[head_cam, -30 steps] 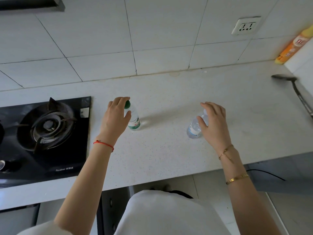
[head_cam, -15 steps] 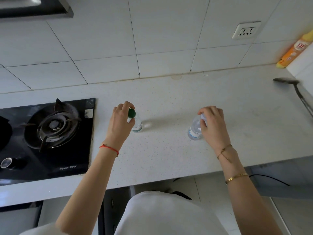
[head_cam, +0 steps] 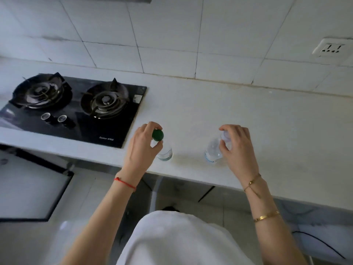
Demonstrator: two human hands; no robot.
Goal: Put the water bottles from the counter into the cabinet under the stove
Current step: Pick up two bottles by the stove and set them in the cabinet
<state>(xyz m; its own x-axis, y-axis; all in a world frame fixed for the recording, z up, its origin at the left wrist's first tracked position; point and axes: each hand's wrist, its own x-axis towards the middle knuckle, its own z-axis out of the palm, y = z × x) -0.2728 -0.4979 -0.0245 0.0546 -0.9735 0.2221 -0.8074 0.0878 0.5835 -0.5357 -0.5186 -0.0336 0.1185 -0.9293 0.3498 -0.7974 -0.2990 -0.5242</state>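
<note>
The person's left hand (head_cam: 142, 150) is closed around the neck of a small clear plastic water bottle with a dark green cap (head_cam: 162, 148), fingers and thumb wrapped just under the cap. The right hand (head_cam: 237, 150) grips a second small clear plastic water bottle with a pale cap and a blue-edged label (head_cam: 214, 150), its fingers curled over the top and upper body. Both bottles are near the front edge of the pale speckled stone counter (head_cam: 248, 115), well apart from each other; whether their bases touch the counter cannot be told.

The green-capped bottle is just beside the front right corner of the black glass two-burner gas stove (head_cam: 76, 109), which is set into the left part of the counter. Below the stove, a cabinet door with a dark frame and pale panel (head_cam: 28, 186) shows under the counter's front edge; whether it is open or closed cannot be told.

A thin red string bracelet (head_cam: 125, 183) circles the left wrist. Two gold bracelets (head_cam: 266, 217) sit on the right forearm. A white wall socket (head_cam: 331, 49) is mounted on the white tiled wall behind the counter's back right corner.
</note>
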